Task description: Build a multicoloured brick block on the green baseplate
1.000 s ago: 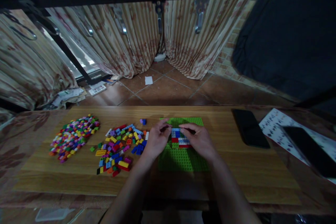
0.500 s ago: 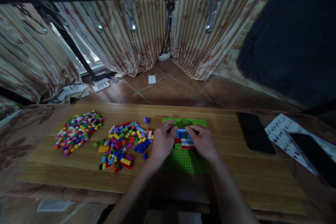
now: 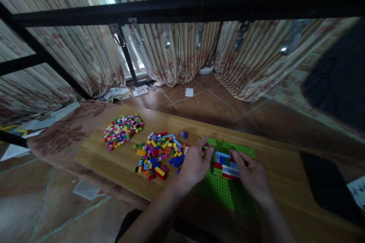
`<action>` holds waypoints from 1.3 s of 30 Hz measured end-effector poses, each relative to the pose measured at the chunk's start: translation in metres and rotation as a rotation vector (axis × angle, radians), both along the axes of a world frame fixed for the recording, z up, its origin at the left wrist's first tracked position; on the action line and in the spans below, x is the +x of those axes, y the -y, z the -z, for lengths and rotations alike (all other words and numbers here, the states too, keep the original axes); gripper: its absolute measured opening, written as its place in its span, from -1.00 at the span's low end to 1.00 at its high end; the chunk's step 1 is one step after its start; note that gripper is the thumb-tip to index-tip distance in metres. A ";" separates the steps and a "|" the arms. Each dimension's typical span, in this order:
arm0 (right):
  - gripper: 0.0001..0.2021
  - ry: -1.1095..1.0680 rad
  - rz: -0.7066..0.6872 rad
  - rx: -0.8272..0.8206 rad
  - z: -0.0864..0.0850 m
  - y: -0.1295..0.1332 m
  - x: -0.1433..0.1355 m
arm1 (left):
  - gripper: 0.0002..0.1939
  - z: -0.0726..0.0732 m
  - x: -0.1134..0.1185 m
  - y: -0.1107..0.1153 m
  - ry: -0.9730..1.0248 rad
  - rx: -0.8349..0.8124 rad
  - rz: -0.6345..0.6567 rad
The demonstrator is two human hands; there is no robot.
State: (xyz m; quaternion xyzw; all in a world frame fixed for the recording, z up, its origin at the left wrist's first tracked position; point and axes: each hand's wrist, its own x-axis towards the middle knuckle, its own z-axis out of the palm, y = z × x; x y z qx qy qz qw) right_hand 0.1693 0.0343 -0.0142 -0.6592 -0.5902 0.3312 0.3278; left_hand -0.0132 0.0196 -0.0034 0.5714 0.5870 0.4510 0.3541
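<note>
Wooden table (image 3: 114,163) under green plate (image 3: 218,190). My left hand (image 3: 196,163) beside joined bricks (image 3: 224,165), right hand (image 3: 253,174) at their right edge; fingers bent, can't tell if pinching.

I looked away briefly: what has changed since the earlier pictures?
The head view swung left, losing the far-right phone. The left hand and right hand stay by the brick build on the green baseplate. The small-brick pile and larger-brick pile look unmoved.

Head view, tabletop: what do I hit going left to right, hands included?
Pile of small bricks → scatter of larger bricks → left hand → joined bricks → right hand → flat dark slab.
</note>
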 end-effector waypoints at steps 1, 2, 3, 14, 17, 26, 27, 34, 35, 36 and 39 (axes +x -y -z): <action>-0.51 0.011 0.013 0.001 -0.001 0.000 0.000 | -0.68 -0.003 -0.009 0.002 -0.034 0.013 -0.023; -0.50 0.027 0.025 0.006 -0.002 0.000 0.001 | -0.71 -0.006 -0.018 0.003 -0.071 0.025 -0.046; -0.50 0.045 0.036 0.011 -0.004 0.001 0.000 | -0.74 -0.008 -0.028 0.003 -0.113 0.032 -0.085; -0.54 0.201 0.153 0.046 -0.010 0.008 -0.001 | -0.69 -0.016 -0.107 -0.002 -0.458 -0.047 -0.419; -0.56 0.198 0.215 0.076 -0.014 0.010 -0.003 | -0.68 -0.021 -0.126 0.002 -0.436 -0.122 -0.430; -0.61 0.070 0.321 0.178 -0.023 0.015 -0.024 | -0.72 -0.029 -0.151 0.016 -0.434 -0.160 -0.227; -0.61 0.056 0.314 0.193 -0.021 0.015 -0.025 | -0.72 -0.029 -0.154 0.018 -0.433 -0.162 -0.227; -0.62 0.127 0.293 0.138 -0.022 0.017 -0.026 | -0.73 -0.026 -0.179 0.024 -0.452 -0.194 -0.349; -0.62 0.121 0.291 0.127 -0.024 0.017 -0.027 | -0.73 -0.026 -0.182 0.024 -0.461 -0.202 -0.379; -0.61 0.110 0.286 0.117 -0.024 0.017 -0.027 | -0.74 -0.025 -0.184 0.024 -0.472 -0.212 -0.404; -0.58 0.102 0.272 0.107 -0.022 0.017 -0.028 | -0.76 -0.025 -0.188 0.025 -0.504 -0.255 -0.435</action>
